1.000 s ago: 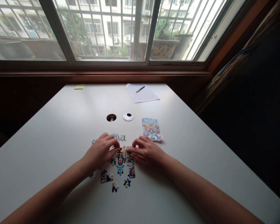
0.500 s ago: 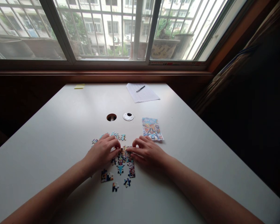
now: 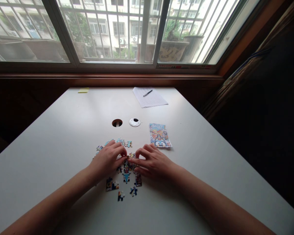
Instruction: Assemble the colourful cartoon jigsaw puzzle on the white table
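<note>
A partly joined jigsaw puzzle point(image 3: 126, 168) lies flat on the white table, partly covered by my fingers. At its upper left edge my left hand point(image 3: 110, 156) pinches a small dark puzzle piece between thumb and forefinger; the fingertips hide most of it. From the other side, my right hand point(image 3: 153, 160) reaches over the puzzle, forefinger stretched out onto its top part, thumb apart below and nothing held. Below the joined part are a loose corner cluster point(image 3: 112, 185), a single piece point(image 3: 121, 196) and another piece point(image 3: 133, 191). More loose pieces point(image 3: 121, 142) lie behind my left hand.
A small printed picture sheet point(image 3: 159, 135) lies beyond my right hand. Farther back are a round hole point(image 3: 117, 123) in the table, a silver ring cap point(image 3: 134, 122), papers point(image 3: 147, 99) with a pen point(image 3: 147, 93) on them, and yellow sticky notes point(image 3: 83, 90).
My right hand has shifted slightly left across the puzzle, its forefinger now closer to the left fingertips. My left hand has stayed nearly still.
</note>
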Demonstrator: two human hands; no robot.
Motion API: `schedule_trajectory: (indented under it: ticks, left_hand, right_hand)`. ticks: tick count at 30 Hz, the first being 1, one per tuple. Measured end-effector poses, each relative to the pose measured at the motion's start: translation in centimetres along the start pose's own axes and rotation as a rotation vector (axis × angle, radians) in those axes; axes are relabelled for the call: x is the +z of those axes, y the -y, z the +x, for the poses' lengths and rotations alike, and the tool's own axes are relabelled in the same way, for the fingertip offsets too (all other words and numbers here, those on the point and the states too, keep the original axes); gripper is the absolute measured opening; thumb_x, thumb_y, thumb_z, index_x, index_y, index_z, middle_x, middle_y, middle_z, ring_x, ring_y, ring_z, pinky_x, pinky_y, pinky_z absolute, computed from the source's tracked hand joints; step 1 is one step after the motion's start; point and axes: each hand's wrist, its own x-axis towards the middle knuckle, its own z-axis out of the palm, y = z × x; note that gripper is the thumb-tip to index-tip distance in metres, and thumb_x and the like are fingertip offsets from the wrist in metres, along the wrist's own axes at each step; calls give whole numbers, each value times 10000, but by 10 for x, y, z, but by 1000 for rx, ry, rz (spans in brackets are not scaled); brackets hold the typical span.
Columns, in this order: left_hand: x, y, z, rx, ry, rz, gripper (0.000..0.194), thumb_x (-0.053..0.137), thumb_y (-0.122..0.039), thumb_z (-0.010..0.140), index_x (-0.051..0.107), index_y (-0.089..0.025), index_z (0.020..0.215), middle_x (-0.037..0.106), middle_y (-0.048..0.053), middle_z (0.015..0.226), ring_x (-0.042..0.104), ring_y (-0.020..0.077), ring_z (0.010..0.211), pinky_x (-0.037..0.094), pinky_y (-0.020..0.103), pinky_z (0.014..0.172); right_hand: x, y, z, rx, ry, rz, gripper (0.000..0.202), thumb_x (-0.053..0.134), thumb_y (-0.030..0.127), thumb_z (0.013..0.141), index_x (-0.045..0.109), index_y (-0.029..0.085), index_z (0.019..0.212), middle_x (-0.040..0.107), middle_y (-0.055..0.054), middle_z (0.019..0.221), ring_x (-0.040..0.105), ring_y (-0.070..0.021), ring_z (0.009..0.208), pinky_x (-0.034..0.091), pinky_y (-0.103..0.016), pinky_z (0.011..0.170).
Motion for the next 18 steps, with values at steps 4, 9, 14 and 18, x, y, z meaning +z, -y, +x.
schedule_trajectory:
  ticks: [4,9,14,18]
  left_hand:
    - [1,1,0,-6,3,-2,105,619,-284,948,642,-207,879,642,24,890,504,221,894,428,360,795]
    - [-1,0,2,-33,-5,-49,93,619,-258,946,671,-212,884,663,24,895,511,222,908,435,363,813]
    - [-2,1,2,-65,-5,-84,120,590,-232,958,702,-221,915,689,25,937,516,227,938,439,375,835]
    - [-1,3,1,-67,-7,-77,149,569,-249,974,713,-227,944,695,26,955,515,231,943,443,381,838]
  right_hand:
    - [-2,3,1,22,49,-2,371,447,505,1027,585,328,1322,586,-53,1170,428,-239,999,339,-414,876]
    - [-2,4,2,39,78,2,380,435,516,1030,576,338,1335,576,-53,1183,418,-246,1025,340,-420,891]
    - [-1,5,2,42,80,10,383,446,507,1028,571,337,1348,580,-55,1190,415,-249,1027,340,-425,895]
    - [-1,5,2,45,85,15,393,444,512,1028,559,344,1363,580,-55,1189,420,-248,1026,348,-422,898]
